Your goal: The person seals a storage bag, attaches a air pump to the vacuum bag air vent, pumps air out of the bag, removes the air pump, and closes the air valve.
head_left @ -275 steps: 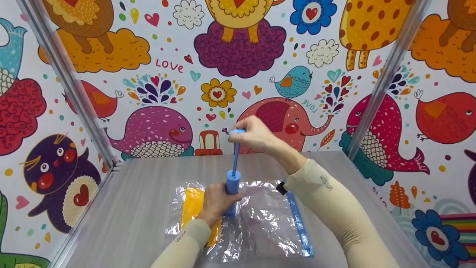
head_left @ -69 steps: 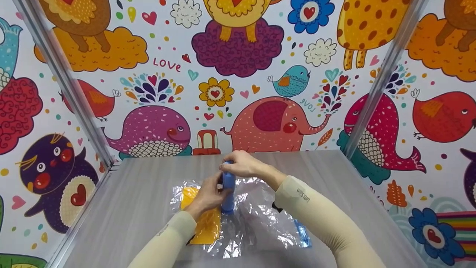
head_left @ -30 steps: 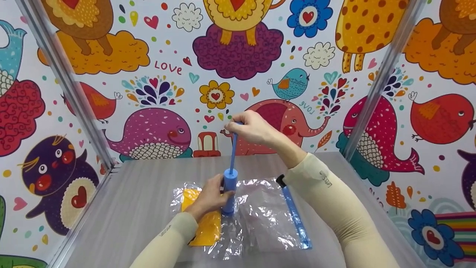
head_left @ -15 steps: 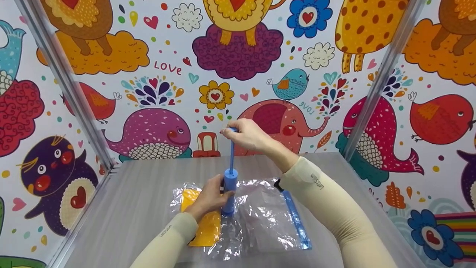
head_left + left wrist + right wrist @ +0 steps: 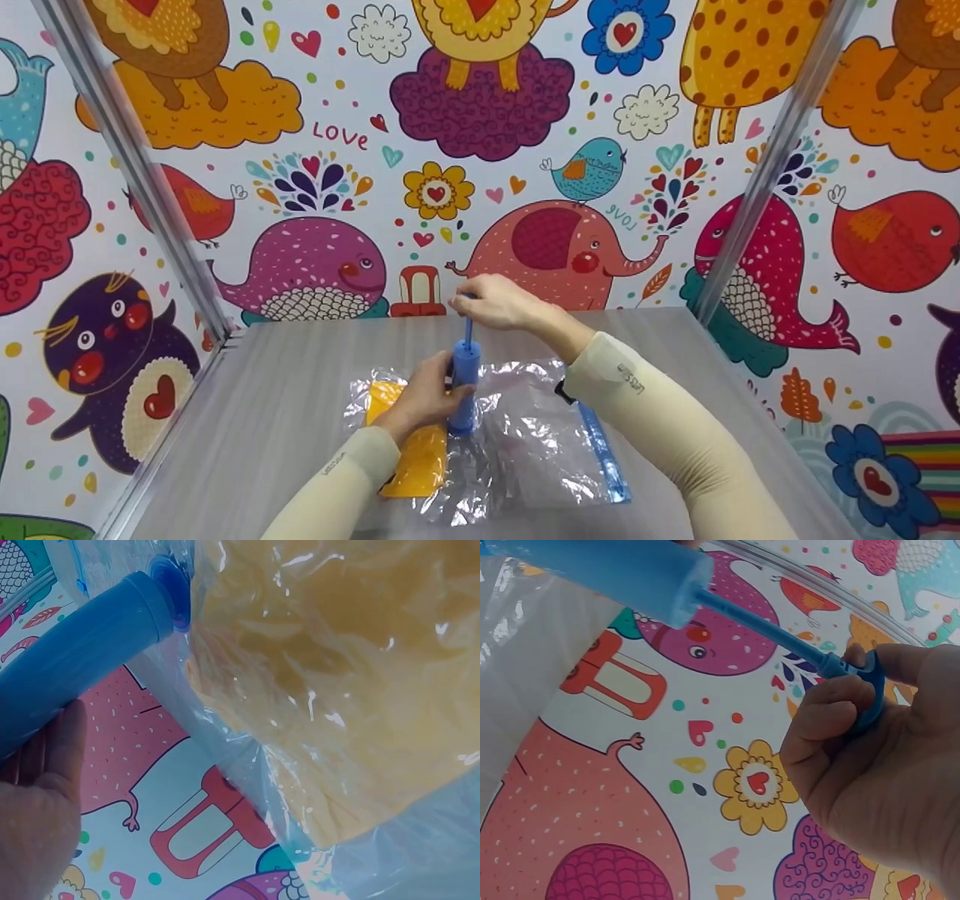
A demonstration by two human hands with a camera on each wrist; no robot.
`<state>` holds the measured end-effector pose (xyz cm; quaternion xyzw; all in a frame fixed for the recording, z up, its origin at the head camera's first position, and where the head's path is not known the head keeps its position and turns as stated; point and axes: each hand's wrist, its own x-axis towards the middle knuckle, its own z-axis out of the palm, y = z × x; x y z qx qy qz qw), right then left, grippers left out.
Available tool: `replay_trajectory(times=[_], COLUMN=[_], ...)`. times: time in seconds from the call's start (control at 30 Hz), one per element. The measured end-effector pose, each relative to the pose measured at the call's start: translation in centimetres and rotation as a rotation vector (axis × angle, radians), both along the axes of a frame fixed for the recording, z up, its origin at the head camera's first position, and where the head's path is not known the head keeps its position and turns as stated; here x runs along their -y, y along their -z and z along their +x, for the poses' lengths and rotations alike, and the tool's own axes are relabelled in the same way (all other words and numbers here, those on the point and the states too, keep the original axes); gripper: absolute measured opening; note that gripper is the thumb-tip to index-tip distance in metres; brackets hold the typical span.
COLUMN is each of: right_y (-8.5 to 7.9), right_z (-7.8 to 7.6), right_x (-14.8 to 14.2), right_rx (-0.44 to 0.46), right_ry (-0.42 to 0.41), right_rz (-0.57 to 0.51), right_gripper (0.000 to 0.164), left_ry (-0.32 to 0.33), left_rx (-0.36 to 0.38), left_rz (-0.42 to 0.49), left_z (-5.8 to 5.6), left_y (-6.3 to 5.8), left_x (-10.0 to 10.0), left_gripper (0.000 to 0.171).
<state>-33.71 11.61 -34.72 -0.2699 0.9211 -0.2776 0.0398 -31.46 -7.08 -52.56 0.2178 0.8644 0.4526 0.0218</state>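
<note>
A blue hand pump (image 5: 466,361) stands upright on a clear plastic storage bag (image 5: 544,442). My left hand (image 5: 422,396) grips its barrel, fingers wrapped round the side. Above it, my right hand (image 5: 496,301) holds the pump's handle (image 5: 871,694), and part of the thin rod (image 5: 769,628) shows between hand and barrel. In the left wrist view the pump's foot meets a round blue valve (image 5: 172,592) on the bag. Folded yellow fabric (image 5: 416,469) lies inside the bag on the left. A blue seal strip (image 5: 604,454) runs along the bag's right edge.
The bag lies on a grey wood-grain table (image 5: 255,420). Cartoon-printed panels (image 5: 322,262) rise behind and at both sides, joined by metal corner posts (image 5: 150,187).
The handle was high 9.2 s ago, down at the barrel 2.3 s ago and raised again 1.0 s ago. Since then my right hand has lowered it, shortening the visible rod. My left hand keeps its hold.
</note>
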Motion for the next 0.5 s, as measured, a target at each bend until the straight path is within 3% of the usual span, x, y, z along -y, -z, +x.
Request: replay_trajectory(times=[0.23, 0.5], right_y=[2.4, 4.8], right_z=[-0.1, 0.1], right_x=[0.0, -0.4], right_rx=[0.012, 0.083], right_ry=[-0.079, -0.094], right_rz=[0.063, 0.067], right_gripper=[0.035, 0.032], left_ry=[0.026, 0.031], left_rx=[-0.040, -0.063], left_rz=[0.014, -0.011], left_z=[-0.1, -0.2], left_y=[0.2, 0.1], left_x=[0.2, -0.1], left_gripper=[0.043, 0.043])
